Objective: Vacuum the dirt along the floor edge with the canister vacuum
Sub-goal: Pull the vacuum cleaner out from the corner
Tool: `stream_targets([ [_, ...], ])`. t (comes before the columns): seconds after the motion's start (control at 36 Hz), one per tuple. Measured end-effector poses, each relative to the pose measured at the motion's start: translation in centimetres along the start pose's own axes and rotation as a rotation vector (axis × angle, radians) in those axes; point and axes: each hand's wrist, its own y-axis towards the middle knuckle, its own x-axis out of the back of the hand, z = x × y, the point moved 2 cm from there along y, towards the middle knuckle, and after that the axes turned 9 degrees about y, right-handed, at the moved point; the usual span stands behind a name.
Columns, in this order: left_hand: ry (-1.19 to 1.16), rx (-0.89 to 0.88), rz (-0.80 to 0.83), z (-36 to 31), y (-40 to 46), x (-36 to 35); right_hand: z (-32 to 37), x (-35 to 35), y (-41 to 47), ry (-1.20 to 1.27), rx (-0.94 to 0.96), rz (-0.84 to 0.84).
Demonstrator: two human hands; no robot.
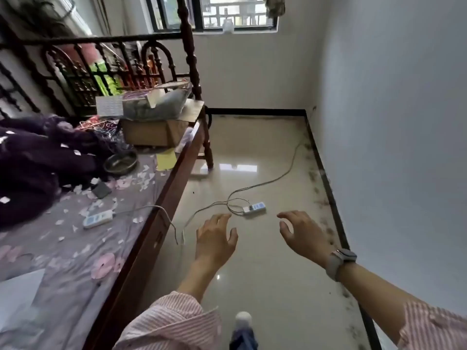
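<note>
Dirt (pixel 326 198) lies scattered along floor edge (pixel 328 188) beside right wall. Vacuum not in view; fetch first. Both hands, left (pixel 214 238) and right (pixel 303 236), empty, fingers relaxed and spread. Clear power strip (pixel 254 207) and cord (pixel 278 176) before sweeping nozzle along baseboard.

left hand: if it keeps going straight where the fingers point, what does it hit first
Most likely the tangle of white cables on the floor, just beyond the left hand, with the power strip slightly right of that line. Depth is hard to judge.

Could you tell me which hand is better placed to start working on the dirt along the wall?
The right hand, probably: it hangs open beside the dirt lining the black skirting, while the left hand is nearer the bed. No vacuum is visible.
</note>
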Motion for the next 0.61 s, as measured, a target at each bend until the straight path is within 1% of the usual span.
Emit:
stream_targets([
  [0.06,-0.04,0.019,0.011,0.7,4.0,-0.4,-0.5,-0.4,4.1,0.033,-0.034,0.006],
  [0.14,-0.032,0.021,0.033,1.4,11.1,-0.1,-0.6,-0.4,11.4,0.027,-0.053,0.041],
  [0.31,0.024,-0.039,0.003,0.8,25.7,1.9,-1.7,1.5,24.4,0.004,-0.06,0.055],
  [0.44,0.047,-0.111,0.02,-1.9,36.0,1.2,-5.7,3.3,32.4,0.023,-0.105,0.038],
  [0.61,0.065,-0.143,0.079,-5.6,48.0,-2.9,-12.7,4.3,42.7,0.007,-0.151,0.078],
])
